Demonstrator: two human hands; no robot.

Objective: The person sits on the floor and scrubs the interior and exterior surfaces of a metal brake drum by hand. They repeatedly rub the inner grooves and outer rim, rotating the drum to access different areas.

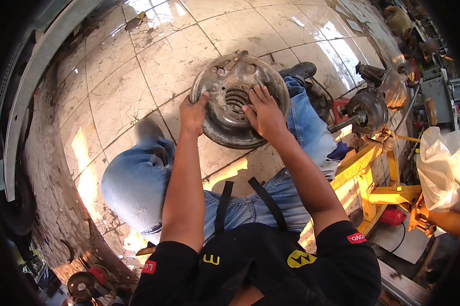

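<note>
A round, grimy metal brake drum (220,123) is in front of me, between my knees and above the tiled floor. Bolts or studs show around its upper face. Through its central hole I see the rings of a coil spring (234,98). My left hand (193,115) is closed around the drum's left edge, with the thumb over the face. Across the right part of the face lies my right hand (265,113), its fingers stretched out and slightly apart beside the hole. The drum's underside is hidden.
On my right stands a yellow metal frame (365,188), with a greasy axle hub assembly (367,109) by it. A white plastic bag (439,166) hangs beyond. A curved metal rail (23,97) runs along the far left. Cracked tiles (161,56) cover the floor.
</note>
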